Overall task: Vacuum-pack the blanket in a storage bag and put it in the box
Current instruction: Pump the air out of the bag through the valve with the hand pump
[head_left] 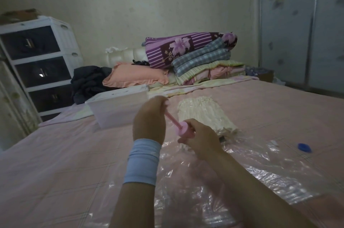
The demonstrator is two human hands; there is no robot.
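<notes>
Storage bag: clear crinkled plastic spread flat on the near right part of the bed, running under both forearms.
Left arm: reaches up from the near edge, with a pale blue wristband on the wrist.
Left hand: raised, back towards the camera, fingers curled tight round the top of the pump's rod.
Right hand: lower and just right of the left, fingers wrapped round the pump's barrel below its disc-shaped cap.
Pump: pink, tilted, rod drawn out up and to the left; its lower end is hidden behind the right hand.
Blue cap: lies alone towards the right edge of the bed, on or beside the bag.
Blanket: cream, creased in tight ridges, at the bag's far end, near the middle of the bed.
Box: white, open-topped, left of the blanket and apart from it.
Far edge of the bed: a peach pillow and a pile of folded bedding.
Beyond the left edge: a white chest of drawers.
</notes>
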